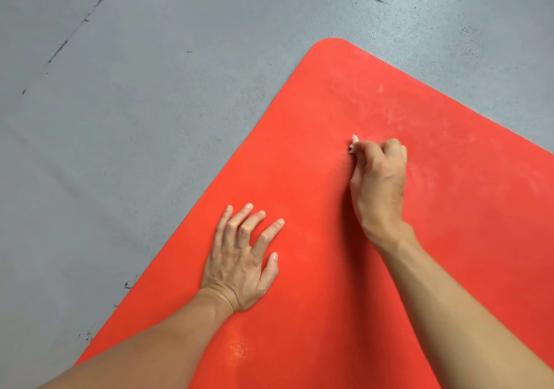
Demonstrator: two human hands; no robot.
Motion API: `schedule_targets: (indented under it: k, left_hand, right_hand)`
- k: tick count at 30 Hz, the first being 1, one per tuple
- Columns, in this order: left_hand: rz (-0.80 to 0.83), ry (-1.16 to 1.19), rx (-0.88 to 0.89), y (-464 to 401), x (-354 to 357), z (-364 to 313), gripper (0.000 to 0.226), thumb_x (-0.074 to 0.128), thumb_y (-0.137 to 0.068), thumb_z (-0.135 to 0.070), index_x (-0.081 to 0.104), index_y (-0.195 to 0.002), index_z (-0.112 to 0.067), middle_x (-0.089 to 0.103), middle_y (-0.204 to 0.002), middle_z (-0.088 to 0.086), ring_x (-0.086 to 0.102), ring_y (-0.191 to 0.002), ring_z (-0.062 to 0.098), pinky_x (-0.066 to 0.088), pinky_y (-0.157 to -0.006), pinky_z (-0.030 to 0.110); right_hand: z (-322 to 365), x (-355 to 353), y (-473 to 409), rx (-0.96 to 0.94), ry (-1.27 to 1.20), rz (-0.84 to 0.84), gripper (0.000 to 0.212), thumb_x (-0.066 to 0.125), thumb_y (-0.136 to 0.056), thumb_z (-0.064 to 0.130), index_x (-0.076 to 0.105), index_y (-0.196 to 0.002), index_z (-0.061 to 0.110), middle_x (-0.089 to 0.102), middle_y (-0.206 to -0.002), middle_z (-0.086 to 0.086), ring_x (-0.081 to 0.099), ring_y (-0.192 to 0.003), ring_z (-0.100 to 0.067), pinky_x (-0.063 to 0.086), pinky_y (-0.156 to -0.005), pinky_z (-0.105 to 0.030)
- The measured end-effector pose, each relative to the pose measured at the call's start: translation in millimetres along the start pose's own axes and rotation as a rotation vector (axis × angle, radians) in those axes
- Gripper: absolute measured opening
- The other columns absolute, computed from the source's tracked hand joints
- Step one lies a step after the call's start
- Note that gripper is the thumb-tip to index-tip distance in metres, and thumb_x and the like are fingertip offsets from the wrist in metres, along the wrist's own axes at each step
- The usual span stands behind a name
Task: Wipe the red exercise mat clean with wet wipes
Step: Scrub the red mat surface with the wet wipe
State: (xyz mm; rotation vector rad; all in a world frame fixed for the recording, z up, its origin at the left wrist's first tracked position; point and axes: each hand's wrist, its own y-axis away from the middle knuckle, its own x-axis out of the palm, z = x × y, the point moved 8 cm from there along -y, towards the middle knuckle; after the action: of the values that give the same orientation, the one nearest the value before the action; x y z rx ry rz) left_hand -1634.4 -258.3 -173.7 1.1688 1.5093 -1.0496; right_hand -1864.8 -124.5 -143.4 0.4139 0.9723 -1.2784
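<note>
- Our right hand [379, 179] has its fingers curled tight round a small white wet wipe [353, 143], pressed onto the flat red foam exercise mat [314, 149].
- Our left hand [242, 256] lies spread and flat, bracing the mat on the grey floor [135, 104].
- The wipe looks soft and limp, so we judge it best kept bunched.
- The mat's rounded corner points away from us; its long axis we cannot tell.
</note>
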Motion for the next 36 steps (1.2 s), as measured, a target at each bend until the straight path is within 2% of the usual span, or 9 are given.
schedule_targets:
  k: [8,14,19,21,25,27,32,34,36]
  left_hand:
    - [-0.002,-0.007,-0.009,-0.5,-1.0,0.8,0.058,0.061,-0.090,-0.038,0.058,-0.147,-0.024,0.054,-0.141,0.013,0.046,-0.143,0.039,0.028,-0.121,0.064]
    - [0.002,-0.007,-0.014,0.1,-1.3,1.5,0.057,0.060,-0.091,-0.039,0.058,-0.147,-0.025,0.054,-0.141,0.012,0.046,-0.143,0.038,0.028,-0.122,0.064]
    - [-0.010,-0.005,-0.015,0.1,-2.3,0.7,0.058,0.061,-0.089,-0.038,0.060,-0.146,-0.024,0.055,-0.140,0.013,0.046,-0.143,0.038,0.027,-0.122,0.063]
    - [-0.012,0.003,-0.017,-0.3,-2.5,1.0,0.058,0.062,-0.089,-0.038,0.060,-0.146,-0.025,0.055,-0.141,0.012,0.046,-0.144,0.037,0.027,-0.122,0.063]
    - [-0.014,0.005,-0.013,-0.3,-2.2,1.6,0.057,0.061,-0.091,-0.038,0.059,-0.146,-0.025,0.054,-0.141,0.012,0.046,-0.143,0.038,0.028,-0.122,0.063]
    - [-0.017,0.002,-0.013,0.1,-2.2,1.9,0.057,0.061,-0.090,-0.038,0.059,-0.146,-0.025,0.055,-0.140,0.012,0.046,-0.143,0.038,0.028,-0.122,0.063]
    - [-0.016,0.007,-0.019,-0.4,-2.9,1.2,0.058,0.062,-0.089,-0.038,0.060,-0.146,-0.025,0.055,-0.140,0.012,0.046,-0.144,0.037,0.028,-0.122,0.063]
    - [-0.014,0.008,-0.015,-0.3,-2.9,1.1,0.058,0.062,-0.089,-0.038,0.060,-0.146,-0.025,0.056,-0.140,0.013,0.046,-0.143,0.038,0.028,-0.122,0.063]
    - [-0.009,0.003,-0.015,-0.3,-2.4,2.1,0.058,0.061,-0.090,-0.038,0.059,-0.146,-0.025,0.055,-0.140,0.013,0.046,-0.143,0.038,0.028,-0.122,0.063]
  right_hand:
    - [63.7,16.8,75.5,-0.529,-0.114,0.373,0.030,0.048,-0.106,0.018,0.068,-0.124,0.004,0.050,-0.091,-0.010,0.048,-0.084,-0.028,0.044,-0.069,-0.040]
    - [0.9,2.5,-5.1,0.023,0.025,-0.042,0.027,0.051,-0.108,0.018,0.070,-0.097,0.001,0.046,-0.083,-0.014,0.048,-0.080,-0.032,0.040,-0.068,-0.046]
    - [75.7,20.5,99.8,-0.484,-0.131,0.379,0.031,0.049,-0.104,0.010,0.065,-0.130,0.003,0.050,-0.094,-0.010,0.047,-0.085,-0.027,0.044,-0.072,-0.037]
    - [66.2,20.1,76.4,-0.590,-0.106,0.412,0.033,0.044,-0.107,0.015,0.067,-0.128,0.005,0.053,-0.094,-0.011,0.049,-0.086,-0.029,0.045,-0.073,-0.039]
    - [14.2,13.3,-25.3,-0.159,0.019,0.056,0.033,0.049,-0.107,0.025,0.074,-0.099,0.004,0.048,-0.083,-0.014,0.049,-0.082,-0.031,0.040,-0.068,-0.043]
    - [20.2,24.2,-24.4,-0.016,0.009,0.031,0.028,0.050,-0.105,0.019,0.073,-0.097,0.004,0.050,-0.085,-0.016,0.050,-0.083,-0.032,0.036,-0.068,-0.040]
    - [76.9,33.1,65.7,-0.529,-0.158,0.427,0.030,0.049,-0.105,0.010,0.068,-0.127,0.006,0.051,-0.092,-0.010,0.044,-0.085,-0.024,0.037,-0.074,-0.032]
    - [53.2,20.8,48.6,-0.543,-0.107,0.386,0.036,0.042,-0.111,0.023,0.070,-0.125,0.006,0.051,-0.090,-0.010,0.047,-0.085,-0.026,0.042,-0.072,-0.038]
    - [9.8,0.5,13.4,-0.322,-0.022,0.173,0.034,0.048,-0.110,0.028,0.074,-0.116,0.006,0.048,-0.085,-0.011,0.046,-0.082,-0.027,0.044,-0.069,-0.045]
